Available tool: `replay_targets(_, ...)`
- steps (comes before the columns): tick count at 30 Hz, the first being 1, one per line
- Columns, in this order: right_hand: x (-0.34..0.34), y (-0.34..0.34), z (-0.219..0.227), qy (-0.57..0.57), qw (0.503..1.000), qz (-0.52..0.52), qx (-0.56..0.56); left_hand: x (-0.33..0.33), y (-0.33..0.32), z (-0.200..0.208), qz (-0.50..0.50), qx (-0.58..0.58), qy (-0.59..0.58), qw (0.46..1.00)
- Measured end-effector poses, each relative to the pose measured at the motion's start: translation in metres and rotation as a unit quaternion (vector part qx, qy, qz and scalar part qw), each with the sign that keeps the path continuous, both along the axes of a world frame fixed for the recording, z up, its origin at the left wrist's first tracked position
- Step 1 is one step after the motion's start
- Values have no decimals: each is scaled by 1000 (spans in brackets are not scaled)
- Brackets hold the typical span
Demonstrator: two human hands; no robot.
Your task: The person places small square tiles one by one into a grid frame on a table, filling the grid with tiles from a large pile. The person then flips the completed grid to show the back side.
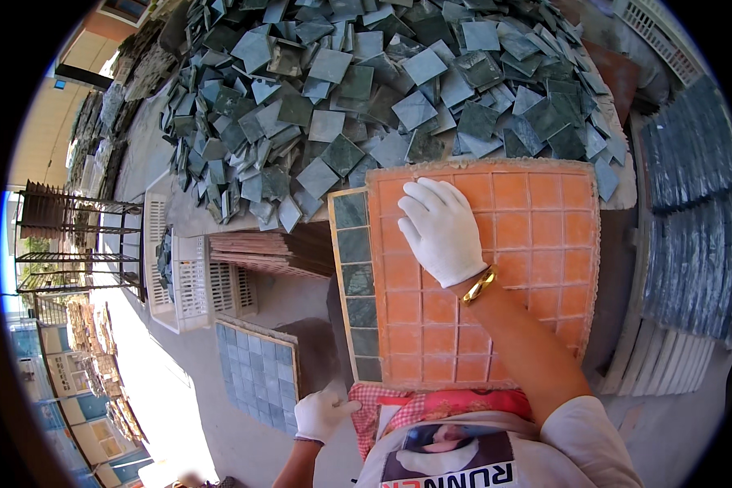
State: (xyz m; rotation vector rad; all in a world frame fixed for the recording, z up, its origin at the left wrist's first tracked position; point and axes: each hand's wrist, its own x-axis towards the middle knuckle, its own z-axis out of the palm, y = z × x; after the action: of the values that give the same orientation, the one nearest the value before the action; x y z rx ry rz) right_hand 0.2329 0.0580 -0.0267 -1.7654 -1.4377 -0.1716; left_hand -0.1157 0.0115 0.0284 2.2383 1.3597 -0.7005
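Observation:
An orange tray (pixel 559 268) with a raised square grid lies in front of me, its compartments bare. My right hand (pixel 441 232), in a white glove, rests on the tray's upper middle with its fingers stretched out and slightly apart. Under the tray's left side, a frame with dark green square tiles (pixel 355 244) sticks out. Low on the left, my gloved left hand (pixel 324 413) is beside the red checked apron (pixel 368 407), its fingers curled in and thumb toward the cloth. What that hand holds, if anything, is hidden.
A large heap of loose grey-green stone tiles (pixel 333 69) covers the worktable beyond the tray. A panel of grey tiles (pixel 256 370) stands at the left, near white plastic crates (pixel 191 281) and stacked reddish sheets (pixel 272 250). Wrapped dark stacks (pixel 695 211) stand at the right.

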Motion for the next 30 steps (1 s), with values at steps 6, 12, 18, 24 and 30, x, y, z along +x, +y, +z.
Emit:
replay_targets(6, -1, 0, 0, -5, 1000, -7, 3, -51, -2, -32, -60, 66, -23, 996)
replay_targets(12, -1, 0, 0, -14, 1000, 3, -1, 8, 15, -18, -71, 130, -120, 982)
replay_targets(18, -2, 1, 0, -3, 1000, 11, 0, 46, 15, -6, -30, 103, -186, 977)
replay_targets(24, 1, -1, -1, -15, 1000, -8, -11, 95, 6, -10, -75, 127, -136, 980)
replay_targets(30, 0, 1, -2, -11, 1000, -3, -7, 88, 10, -36, -107, 150, -226, 956)
